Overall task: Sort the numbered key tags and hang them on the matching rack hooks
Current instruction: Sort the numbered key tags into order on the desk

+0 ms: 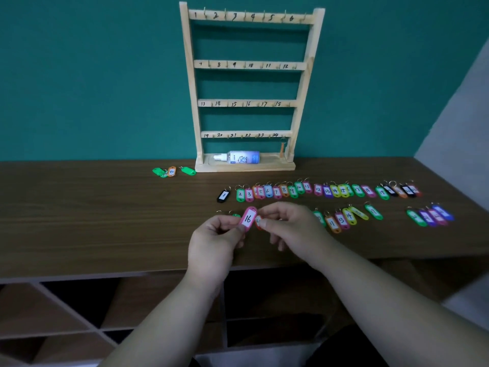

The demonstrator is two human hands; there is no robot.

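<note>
My left hand point(217, 234) pinched the pink tag point(248, 219) marked 16, holding it up just above the table point(79, 207). My right hand point(288, 223) was closed on a small red tag point(258, 223) right beside it, at 3 o'clock from the pink one. The two tags were touching, so I thought their rings could catch on each other and one could slip out of my fingers. If it dropped, it might knock the front row of tags point(346, 217) at 3 o'clock out of order. The back row point(317, 190) at 12 o'clock sat very tight, and a bump there could mix the numbers. The rack point(251, 65) stood far back at 12 o'clock with almost all hooks bare. Its hook for 16 point(248, 104) was small, so a reach could miss it.
</note>
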